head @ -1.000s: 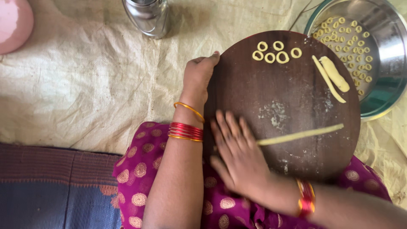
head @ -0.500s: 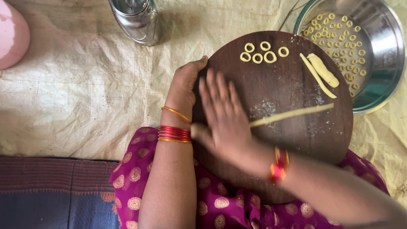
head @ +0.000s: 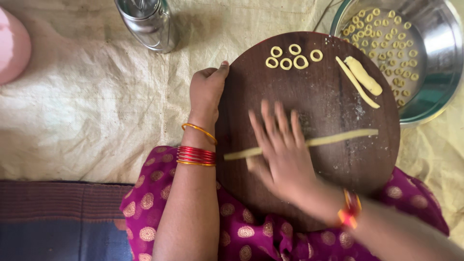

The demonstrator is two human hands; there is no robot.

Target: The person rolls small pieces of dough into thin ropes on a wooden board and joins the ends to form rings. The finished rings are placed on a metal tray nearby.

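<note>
Centrally, one long thin dough rope lies across the round wooden board, toward its near edge. It looks soft, light and easily torn, so it is best lifted with support along its length.

Right hand: flat, fingers spread, palm pressing on the rope, gripping nothing.

Left hand: curled over the board's left edge.

Far edge: five dough rings.

Right side: two tapered dough pieces.

Steel bowl, beyond the right edge, holds many small rings.

Steel canister stands on cloth.
</note>
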